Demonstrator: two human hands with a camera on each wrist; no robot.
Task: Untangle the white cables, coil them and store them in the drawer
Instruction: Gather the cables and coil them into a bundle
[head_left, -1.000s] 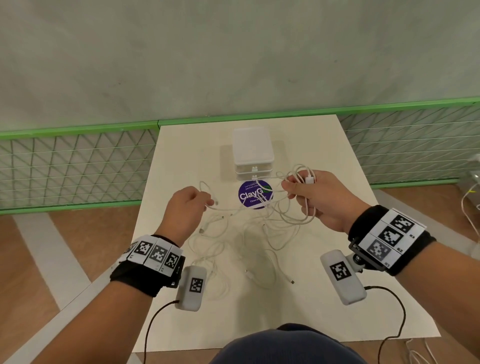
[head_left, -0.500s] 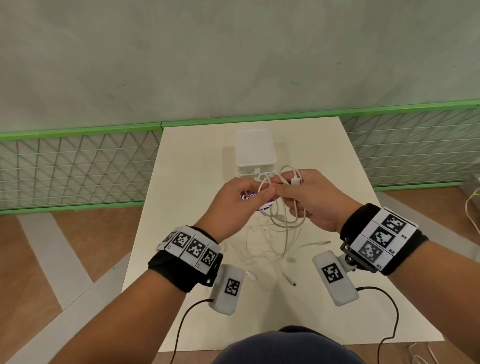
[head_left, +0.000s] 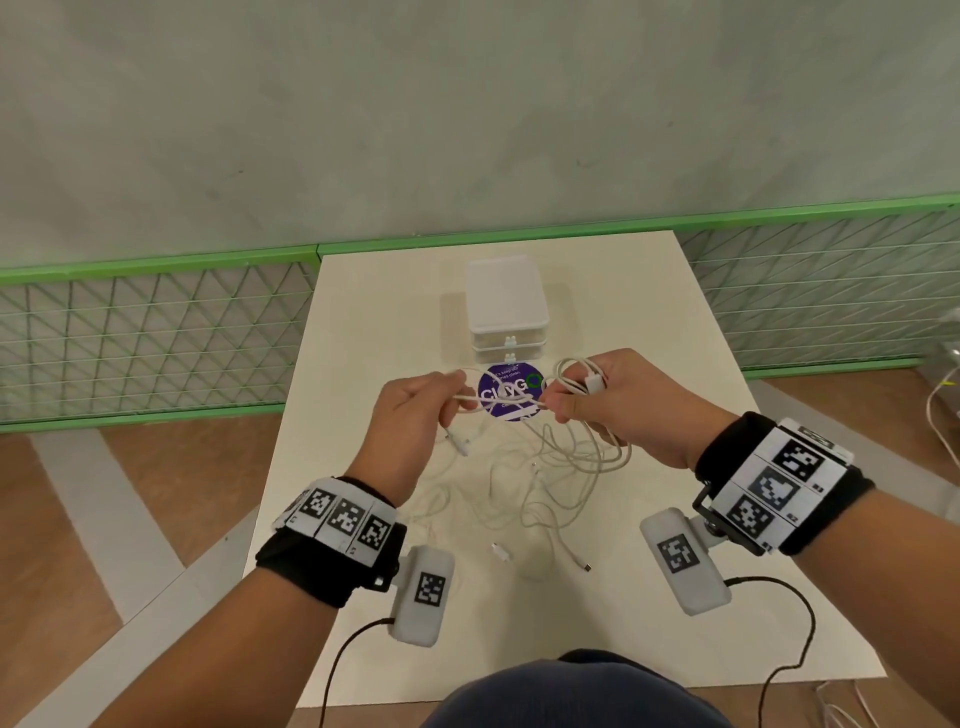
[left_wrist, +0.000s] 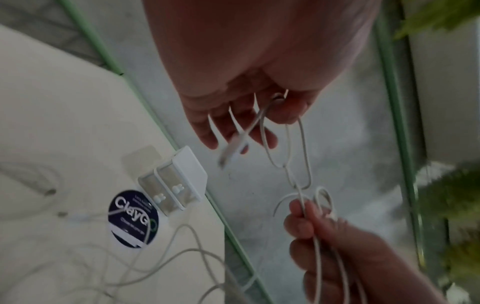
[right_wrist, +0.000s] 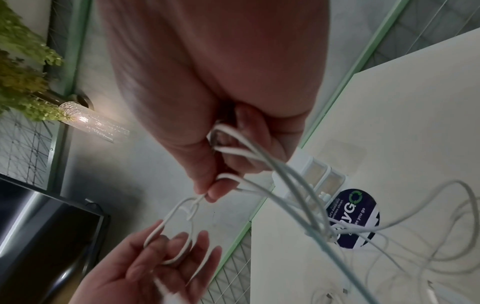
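Note:
Several white cables (head_left: 519, 493) lie tangled on the cream table (head_left: 649, 322). My right hand (head_left: 553, 408) grips a hanging bunch of cable loops (head_left: 597, 452), thumb and forefinger pinching a strand, a white plug (head_left: 595, 382) on top of its fingers. My left hand (head_left: 452, 400) pinches a knotted loop of the same cable (left_wrist: 298, 156); a connector (head_left: 460, 444) dangles under it. A short strand (head_left: 498, 405) runs between the hands. The small white two-drawer unit (head_left: 506, 306) stands behind them, both drawers closed. The right wrist view shows the loop round my left hand's fingers (right_wrist: 182, 242).
A round purple sticker (head_left: 511, 395) lies on the table before the drawer unit. Loose connectors (head_left: 501, 551) rest near the front of the table. A green-framed mesh fence (head_left: 156, 338) runs behind and beside the table. More cables lie on the floor at the right (head_left: 940, 395).
One second ago the hands were apart; the left came to the right hand, took a strand, and has now drawn left again with a loop. The bunch stays in the right hand.

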